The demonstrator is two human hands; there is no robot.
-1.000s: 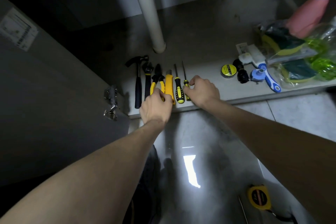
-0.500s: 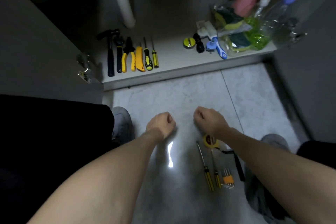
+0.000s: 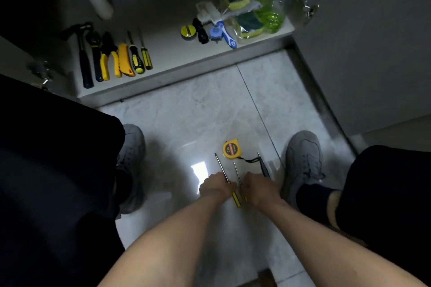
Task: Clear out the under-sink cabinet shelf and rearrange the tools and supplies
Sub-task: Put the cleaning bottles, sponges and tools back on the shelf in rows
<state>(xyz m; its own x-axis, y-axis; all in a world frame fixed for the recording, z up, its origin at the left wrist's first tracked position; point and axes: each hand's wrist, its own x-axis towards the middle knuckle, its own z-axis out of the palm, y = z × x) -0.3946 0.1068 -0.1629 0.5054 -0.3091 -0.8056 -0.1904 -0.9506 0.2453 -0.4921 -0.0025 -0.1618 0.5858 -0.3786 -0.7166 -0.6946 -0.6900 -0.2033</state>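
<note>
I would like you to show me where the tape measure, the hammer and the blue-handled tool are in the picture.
tape measure (image 3: 231, 149), head view, on the middle of its yellow case.
hammer (image 3: 84, 60), head view, on its dark handle.
blue-handled tool (image 3: 227, 36), head view, on its blue and white handle.

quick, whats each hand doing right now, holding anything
Left hand: down on the floor, fingers on the longer screwdriver; firm grip cannot be told.
Right hand: at the shorter screwdriver; grip cannot be told.
</note>
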